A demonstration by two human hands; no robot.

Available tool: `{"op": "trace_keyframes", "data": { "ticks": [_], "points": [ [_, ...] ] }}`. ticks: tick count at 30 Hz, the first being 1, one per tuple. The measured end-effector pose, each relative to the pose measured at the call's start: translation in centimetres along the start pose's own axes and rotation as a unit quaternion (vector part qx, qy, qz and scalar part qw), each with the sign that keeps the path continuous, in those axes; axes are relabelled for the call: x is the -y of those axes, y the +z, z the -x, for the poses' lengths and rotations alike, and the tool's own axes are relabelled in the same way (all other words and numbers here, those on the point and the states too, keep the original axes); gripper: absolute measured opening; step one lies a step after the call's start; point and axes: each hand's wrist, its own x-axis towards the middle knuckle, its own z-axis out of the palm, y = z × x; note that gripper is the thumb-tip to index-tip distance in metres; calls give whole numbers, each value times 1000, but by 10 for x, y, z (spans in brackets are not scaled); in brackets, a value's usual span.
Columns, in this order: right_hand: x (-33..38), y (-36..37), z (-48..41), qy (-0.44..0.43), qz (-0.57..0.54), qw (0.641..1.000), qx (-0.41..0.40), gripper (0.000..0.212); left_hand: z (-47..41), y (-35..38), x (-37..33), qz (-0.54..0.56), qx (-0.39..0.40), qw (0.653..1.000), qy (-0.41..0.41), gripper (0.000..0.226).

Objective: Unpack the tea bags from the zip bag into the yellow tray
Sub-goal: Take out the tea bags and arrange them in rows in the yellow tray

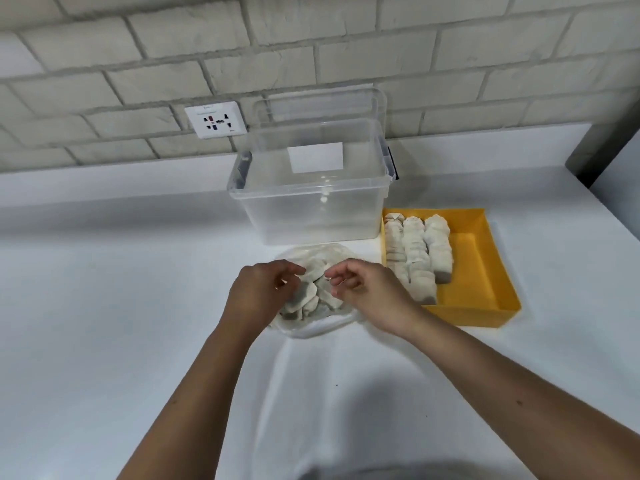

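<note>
There is one camera, on the person's head. It looks forward and down at the white table (pixel 104 271) from close above. The clear box (pixel 311 188) sits mid-picture, with the brick wall (pixel 311 46) behind it.

Worktop (pixel 104 289) left of the fingers (pixel 294 270) and back toward the body is bare, open passage. Just beyond the fingers the clear tub (pixel 311 216) blocks, wall (pixel 311 46) behind it. Right of the fingers stands the yellow tray (pixel 485 306): three rows of tea bags (pixel 415 254) fill its near-side half, far-right strip free. Bag (pixel 311 327) lies directly beneath the fingers.
</note>
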Motion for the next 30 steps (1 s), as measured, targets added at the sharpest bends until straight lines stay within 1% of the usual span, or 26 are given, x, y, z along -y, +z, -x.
{"op": "trace_keyframes", "data": {
  "ticks": [2, 3, 5, 7, 9, 12, 13, 14, 16, 18, 20, 23, 25, 28, 30],
  "points": [
    [-6, 16, -3, 4, 12, 999, 30, 24, 2, 11, 8, -70, 7, 998, 0, 18],
    [-8, 22, -5, 9, 24, 999, 34, 25, 2, 15, 11, -105, -1, 994, 1, 22],
    [-13, 26, -8, 16, 54, 998, 24, 24, 2, 24, 15, -151, -25, 988, 11, 27],
    [-15, 28, -10, 20, 69, 997, 11, 22, 3, 31, 17, -181, -31, 983, 17, 25],
    [-17, 27, -10, 25, 75, 997, -1, 22, 2, 35, 21, -190, -23, 981, 15, 26],
    [-18, 28, -10, 27, 78, 997, -5, 22, 1, 33, 28, -162, -3, 987, -1, 38],
    [-18, 28, -11, 27, 78, 997, -6, 22, 0, 31, 29, -156, 6, 988, -6, 38],
    [-18, 28, -12, 28, 80, 996, -7, 23, 1, 29, 29, -141, 14, 990, -14, 33],
    [-17, 28, -13, 31, 87, 996, -13, 23, 3, 22, 28, -68, 9, 997, -33, 19],
    [-17, 27, -14, 36, 93, 995, -18, 24, 4, 11, 25, 26, -30, 997, -61, 9],
    [-17, 28, -16, 37, 114, 993, -14, 24, 3, -1, 24, 110, -61, 988, -93, 11],
    [-17, 35, -21, 38, 150, 988, 7, 26, 6, -14, 22, 211, -69, 968, -119, 21],
    [-17, 43, -25, 47, 179, 983, 16, 25, 8, -17, 22, 244, -70, 959, -124, 24],
    [-14, 52, -29, 59, 219, 974, 19, 23, 10, -15, 19, 278, -66, 951, -121, 15],
    [-12, 53, -30, 51, 239, 969, 27, 15, 12, -12, 17, 308, -64, 941, -127, 13]
  ]
}}
